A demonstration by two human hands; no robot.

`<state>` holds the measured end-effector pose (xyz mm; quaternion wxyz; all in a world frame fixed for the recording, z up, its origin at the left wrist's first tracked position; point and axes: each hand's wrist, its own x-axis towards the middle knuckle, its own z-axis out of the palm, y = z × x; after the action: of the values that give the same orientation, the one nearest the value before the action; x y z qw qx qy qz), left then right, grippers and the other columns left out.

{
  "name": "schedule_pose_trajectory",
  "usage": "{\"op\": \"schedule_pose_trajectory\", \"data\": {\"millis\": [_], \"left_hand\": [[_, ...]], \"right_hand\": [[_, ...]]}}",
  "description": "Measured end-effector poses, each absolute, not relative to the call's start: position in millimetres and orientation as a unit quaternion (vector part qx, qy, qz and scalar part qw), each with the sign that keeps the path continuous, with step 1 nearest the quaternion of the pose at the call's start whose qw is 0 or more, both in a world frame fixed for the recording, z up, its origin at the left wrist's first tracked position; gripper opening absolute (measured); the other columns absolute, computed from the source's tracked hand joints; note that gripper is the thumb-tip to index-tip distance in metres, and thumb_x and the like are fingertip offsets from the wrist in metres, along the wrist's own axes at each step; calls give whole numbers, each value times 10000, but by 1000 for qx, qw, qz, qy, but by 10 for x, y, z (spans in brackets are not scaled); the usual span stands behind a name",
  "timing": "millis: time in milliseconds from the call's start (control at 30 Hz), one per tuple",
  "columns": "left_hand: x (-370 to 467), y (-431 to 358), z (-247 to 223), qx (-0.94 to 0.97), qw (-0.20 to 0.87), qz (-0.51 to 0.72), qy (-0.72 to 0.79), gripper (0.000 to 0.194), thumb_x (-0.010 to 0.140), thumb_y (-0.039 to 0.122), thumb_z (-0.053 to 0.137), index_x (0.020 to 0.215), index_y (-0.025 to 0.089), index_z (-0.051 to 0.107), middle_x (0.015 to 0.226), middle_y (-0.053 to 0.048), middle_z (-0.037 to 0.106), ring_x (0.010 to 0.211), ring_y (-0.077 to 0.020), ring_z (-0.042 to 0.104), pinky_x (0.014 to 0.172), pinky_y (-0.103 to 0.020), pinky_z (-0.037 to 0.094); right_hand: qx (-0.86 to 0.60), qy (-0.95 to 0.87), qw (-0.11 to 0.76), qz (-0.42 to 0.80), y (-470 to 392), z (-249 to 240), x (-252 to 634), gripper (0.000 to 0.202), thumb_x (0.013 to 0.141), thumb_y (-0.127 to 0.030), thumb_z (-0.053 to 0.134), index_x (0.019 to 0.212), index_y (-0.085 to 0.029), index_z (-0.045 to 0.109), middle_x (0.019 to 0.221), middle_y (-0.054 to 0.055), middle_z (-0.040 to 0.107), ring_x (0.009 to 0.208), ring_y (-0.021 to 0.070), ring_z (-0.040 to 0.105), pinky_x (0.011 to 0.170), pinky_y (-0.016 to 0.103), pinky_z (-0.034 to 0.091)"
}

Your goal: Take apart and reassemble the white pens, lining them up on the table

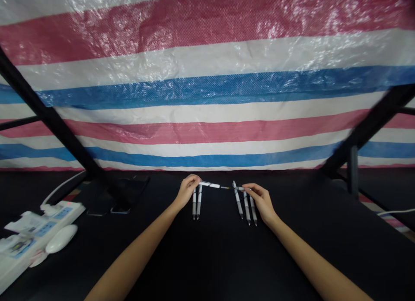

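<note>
My left hand (pixel 187 191) is closed in a pinch on the white barrel of a pen (pixel 210 185), which points to the right. Opposite it, my right hand (pixel 261 201) pinches the pen's front section (pixel 240 188), from which a thin refill (pixel 227 188) sticks out to the left. The refill's end is close to the barrel's open end; whether they touch, I cannot tell. Below my left hand lie two white-and-grey pens (pixel 199 202), side by side. Three more such pens (pixel 238 201) lie beside my right hand, tips toward me.
A white power strip (pixel 69 209) with plugs and a white computer mouse (pixel 61 239) are at the left. Dark flat devices (pixel 120 209) lie behind them. Black slanted bars (pixel 69 139) stand on both sides, before a striped plastic sheet (pixel 207 113). The table (pixel 207 258) is black.
</note>
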<state>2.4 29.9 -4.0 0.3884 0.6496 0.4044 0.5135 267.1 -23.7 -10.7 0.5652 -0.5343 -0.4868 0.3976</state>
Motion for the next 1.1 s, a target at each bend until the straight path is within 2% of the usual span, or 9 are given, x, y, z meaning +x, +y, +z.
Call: {"op": "schedule_pose_trajectory", "data": {"millis": [367, 667, 800, 967, 1100], "left_hand": [[23, 310, -53, 666, 385, 501, 396, 253, 781, 371, 554, 673, 146, 597, 785, -47, 581, 719, -157, 519, 641, -257, 374], [21, 356, -124, 716, 322, 470, 404, 256, 822, 365, 514, 718, 149, 604, 774, -38, 593, 699, -142, 509, 652, -253, 379], [44, 332, -108, 730, 301, 455, 412, 246, 815, 359, 523, 708, 157, 614, 700, -19, 598, 682, -143, 531, 657, -255, 398], [64, 283, -65, 743, 331, 421, 401, 228, 815, 347, 544, 739, 154, 636, 629, -16, 625, 621, -142, 571, 632, -257, 419], [60, 273, -62, 744, 356, 416, 383, 200, 792, 324, 593, 842, 144, 664, 700, -44, 681, 698, -167, 626, 700, -280, 455]], "right_hand": [[-535, -500, 552, 399, -227, -126, 2686, 299, 644, -469, 681, 772, -199, 682, 730, 38, 685, 683, 204, 584, 663, 313, 410], [-528, -541, 539, 371, -219, -154, 2682, 320, 658, -475, 688, 803, -190, 697, 806, 55, 690, 752, 209, 592, 728, 329, 430], [-520, -573, 529, 349, -214, -179, 2683, 320, 656, -468, 695, 815, -191, 709, 844, 66, 691, 828, 229, 601, 797, 359, 435], [-520, -609, 506, 321, -221, -174, 2673, 255, 659, -400, 699, 828, -211, 725, 797, 49, 684, 796, 217, 595, 809, 375, 432], [-519, -619, 500, 313, -230, -142, 2660, 222, 654, -363, 695, 818, -218, 730, 822, 49, 689, 799, 216, 600, 801, 371, 441]]}}
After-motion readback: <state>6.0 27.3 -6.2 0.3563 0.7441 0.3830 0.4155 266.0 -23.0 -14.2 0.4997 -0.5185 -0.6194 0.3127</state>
